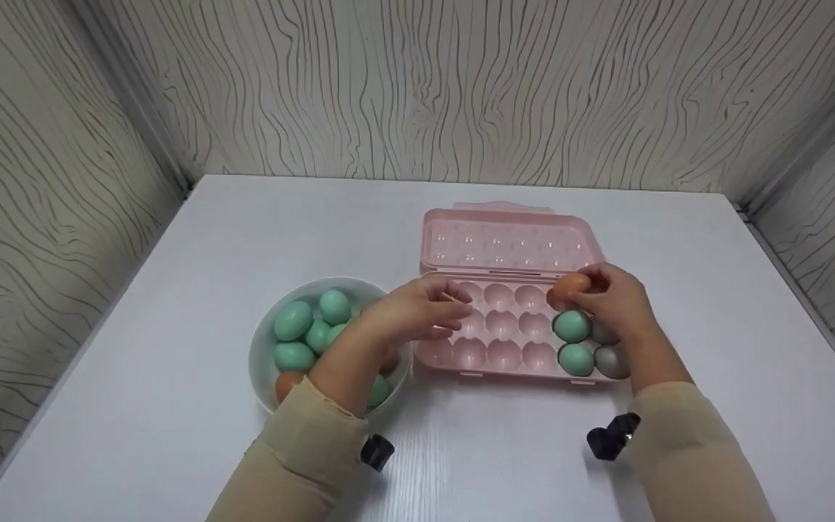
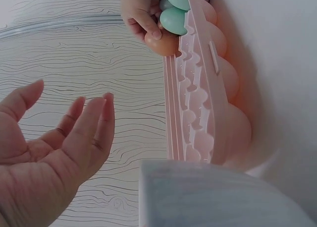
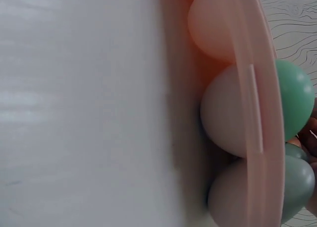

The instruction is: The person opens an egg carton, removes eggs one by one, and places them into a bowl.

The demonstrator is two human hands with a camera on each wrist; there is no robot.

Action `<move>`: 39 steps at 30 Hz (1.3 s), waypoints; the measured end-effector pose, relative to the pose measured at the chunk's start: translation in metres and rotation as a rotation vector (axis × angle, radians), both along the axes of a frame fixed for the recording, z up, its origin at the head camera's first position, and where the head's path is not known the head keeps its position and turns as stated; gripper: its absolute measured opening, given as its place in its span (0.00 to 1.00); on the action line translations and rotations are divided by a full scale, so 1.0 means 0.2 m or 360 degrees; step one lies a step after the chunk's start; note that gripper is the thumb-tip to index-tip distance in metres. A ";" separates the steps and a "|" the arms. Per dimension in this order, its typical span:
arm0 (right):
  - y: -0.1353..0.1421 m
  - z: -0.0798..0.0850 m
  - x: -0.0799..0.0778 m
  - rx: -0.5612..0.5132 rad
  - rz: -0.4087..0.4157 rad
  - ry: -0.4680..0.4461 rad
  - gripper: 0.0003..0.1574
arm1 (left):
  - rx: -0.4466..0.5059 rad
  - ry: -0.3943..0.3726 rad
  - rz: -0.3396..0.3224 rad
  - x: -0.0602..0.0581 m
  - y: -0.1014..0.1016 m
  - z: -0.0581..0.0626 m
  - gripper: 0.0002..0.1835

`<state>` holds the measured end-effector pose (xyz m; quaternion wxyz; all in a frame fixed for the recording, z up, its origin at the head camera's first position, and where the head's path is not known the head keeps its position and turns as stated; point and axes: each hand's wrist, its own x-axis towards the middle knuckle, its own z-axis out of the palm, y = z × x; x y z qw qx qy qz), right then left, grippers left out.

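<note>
At the back right of the open pink egg box (image 1: 472, 374), my right hand (image 1: 619, 303) pinches a brown egg (image 1: 572, 283) between thumb and fingers. In the left wrist view the same brown egg (image 2: 161, 44) shows under the thumb. Two green eggs (image 1: 572, 326) and two grey eggs (image 1: 611, 360) fill cups in front of that hand. My left hand (image 1: 417, 312) hovers between the bowl and the box's left cups, fingers loosely bent and holding nothing. The left wrist view shows its palm and spread fingers (image 2: 74, 133).
A white bowl (image 1: 258, 362) of green and brown eggs (image 1: 293, 320) stands left of the box, partly covered by my left forearm. The box lid (image 1: 512, 243) lies folded back toward the wall. Patterned panels (image 1: 417, 87) enclose the white table (image 1: 301, 217).
</note>
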<state>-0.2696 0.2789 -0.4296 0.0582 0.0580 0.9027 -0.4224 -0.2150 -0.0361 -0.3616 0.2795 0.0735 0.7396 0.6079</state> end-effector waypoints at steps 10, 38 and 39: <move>0.02 0.01 0.03 -0.0193 -0.0118 0.0123 0.42 | 0.0041 -0.0028 -0.0011 0.01 0.00 0.00 0.14; -0.30 0.16 0.16 -0.0741 0.0347 0.0543 0.29 | 0.0149 -0.0007 0.0215 -0.01 0.10 -0.03 0.14; -0.31 0.17 0.17 -0.0746 0.0357 0.0538 0.29 | 0.0163 -0.0002 0.0225 -0.01 0.10 -0.03 0.14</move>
